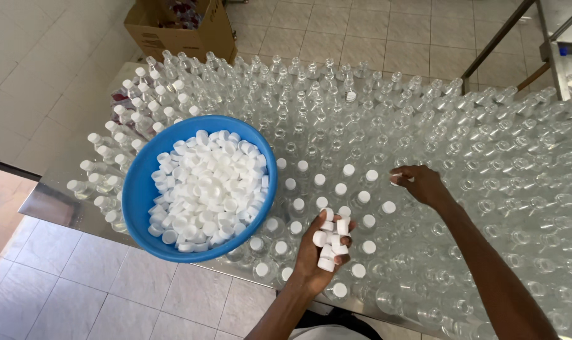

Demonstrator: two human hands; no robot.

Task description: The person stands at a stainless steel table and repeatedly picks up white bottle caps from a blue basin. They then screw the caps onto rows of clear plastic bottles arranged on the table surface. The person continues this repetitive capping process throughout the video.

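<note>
My left hand [320,252] is cupped palm-up over the near rows of clear plastic bottles [374,126], holding a handful of white caps [332,238]. My right hand [421,184] reaches further out, fingers pinched on a single white cap at a bottle mouth. Around both hands, several bottles [355,189] wear white caps; those further right and back stand uncapped. A blue bowl [138,189] full of loose white caps [210,189] rests on the bottles to the left of my left hand.
The bottles cover a shiny metal table [46,201] whose near edge runs along the tiled floor. More capped bottles [141,101] stand at the far left. A cardboard box [185,28] sits on the floor beyond. A metal frame [500,38] stands at the upper right.
</note>
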